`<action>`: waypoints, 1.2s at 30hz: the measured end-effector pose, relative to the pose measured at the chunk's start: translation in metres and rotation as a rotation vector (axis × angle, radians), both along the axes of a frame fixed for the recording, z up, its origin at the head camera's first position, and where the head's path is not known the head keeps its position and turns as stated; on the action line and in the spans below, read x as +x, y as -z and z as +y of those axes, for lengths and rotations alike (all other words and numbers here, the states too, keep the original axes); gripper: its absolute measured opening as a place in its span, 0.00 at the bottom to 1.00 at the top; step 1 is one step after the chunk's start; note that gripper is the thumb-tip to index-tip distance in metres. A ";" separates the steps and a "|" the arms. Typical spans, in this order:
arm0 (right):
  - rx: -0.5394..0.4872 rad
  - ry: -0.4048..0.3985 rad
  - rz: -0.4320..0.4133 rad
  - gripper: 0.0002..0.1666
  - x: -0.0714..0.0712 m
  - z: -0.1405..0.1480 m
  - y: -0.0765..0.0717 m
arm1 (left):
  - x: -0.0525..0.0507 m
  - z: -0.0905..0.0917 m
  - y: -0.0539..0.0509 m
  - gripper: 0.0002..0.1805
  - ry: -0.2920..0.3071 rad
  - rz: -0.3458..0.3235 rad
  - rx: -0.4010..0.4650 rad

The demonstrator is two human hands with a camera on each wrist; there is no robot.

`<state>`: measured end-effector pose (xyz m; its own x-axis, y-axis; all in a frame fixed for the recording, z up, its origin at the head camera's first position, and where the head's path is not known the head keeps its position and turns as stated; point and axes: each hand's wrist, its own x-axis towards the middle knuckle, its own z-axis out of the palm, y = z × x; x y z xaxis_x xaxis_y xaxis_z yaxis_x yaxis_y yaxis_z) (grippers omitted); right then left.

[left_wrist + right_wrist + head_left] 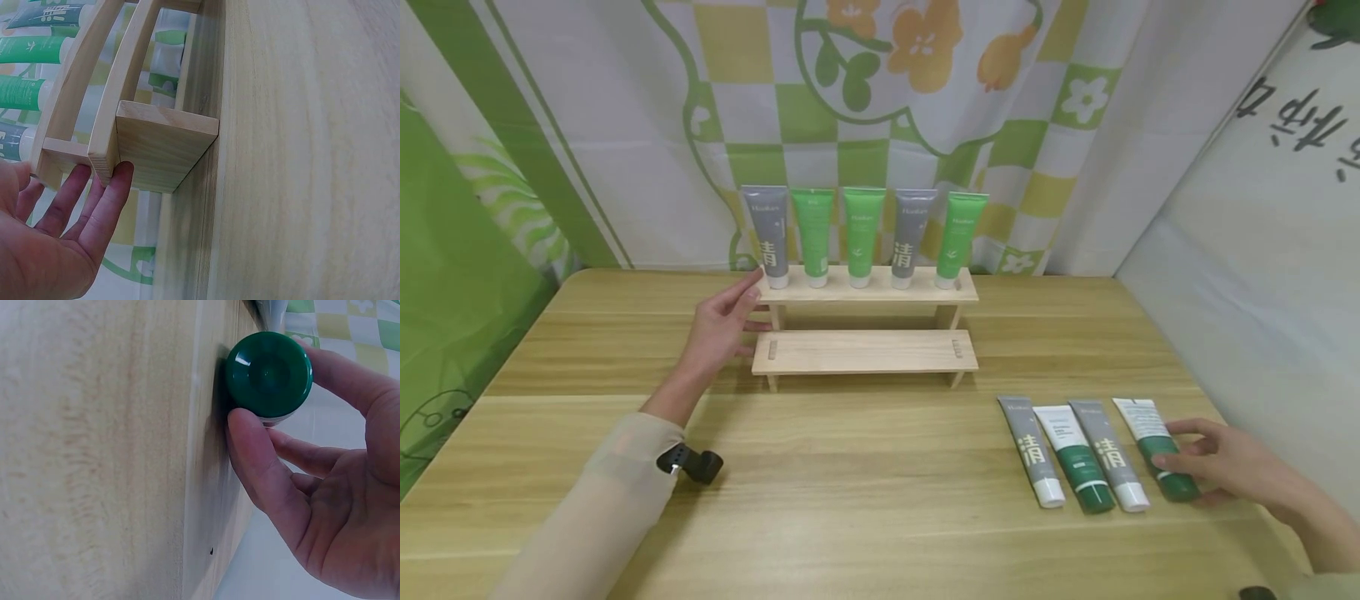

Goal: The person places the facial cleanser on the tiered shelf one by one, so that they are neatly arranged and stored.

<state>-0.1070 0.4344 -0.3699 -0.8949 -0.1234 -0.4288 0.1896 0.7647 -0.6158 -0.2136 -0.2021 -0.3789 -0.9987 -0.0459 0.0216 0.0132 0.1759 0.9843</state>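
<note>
The end white-and-green tube [1150,435] lies at the right of a row of four on the bench [850,475], its dark green cap [269,374] toward the near side. The right hand [1247,462] holds it, thumb on one side of the tube and fingers on the other; in the right wrist view the cap sits between thumb and forefinger, close above the wood (whether the tube touches the bench there, I cannot tell).

Just to its left lie the other three: a right grey tube [1108,457] with a white cap, then a second white-and-green tube [1078,462], then a left grey tube [1032,450], also white-capped. All have their caps toward the near side.

The left hand [715,329] is well apart from these, its fingers spread and extended against the left end of a two-tier wooden stand [861,352]. On the stand's upper tier five tubes stand upright on white caps, left to right: a first standing grey tube [767,233], two green tubes [861,235] side by side, another standing grey tube [912,237] and a last green tube [960,236], which tilts slightly.

A black wristband [692,463] sits at the left cuff, over a pale sleeve [602,504]. Behind the stand hangs a checked, flowered curtain [745,117].
</note>
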 end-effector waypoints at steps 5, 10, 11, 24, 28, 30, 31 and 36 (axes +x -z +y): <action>0.024 -0.007 -0.021 0.47 -0.004 0.001 0.000 | -0.001 -0.001 0.002 0.28 0.004 0.000 -0.005; 0.012 -0.014 -0.045 0.47 -0.007 0.002 0.000 | -0.002 0.000 0.002 0.28 0.006 0.003 -0.005; 0.008 -0.010 -0.048 0.47 -0.007 0.002 0.000 | -0.002 0.000 0.002 0.28 0.006 0.004 -0.004; -0.062 0.011 -0.058 0.47 -0.007 0.006 0.004 | -0.002 0.000 0.002 0.28 0.009 -0.005 -0.010; -0.055 0.025 -0.050 0.47 -0.006 0.005 0.003 | -0.003 0.000 0.003 0.28 0.008 -0.004 -0.008; -0.050 0.027 -0.042 0.47 -0.006 0.005 0.003 | -0.003 -0.001 0.003 0.29 0.009 -0.002 -0.009; -0.048 0.034 -0.034 0.47 -0.005 0.005 0.003 | -0.003 -0.001 0.003 0.29 0.009 -0.002 -0.008; -0.024 0.015 0.040 0.46 -0.006 0.000 0.001 | -0.003 -0.001 0.004 0.30 0.009 0.004 -0.004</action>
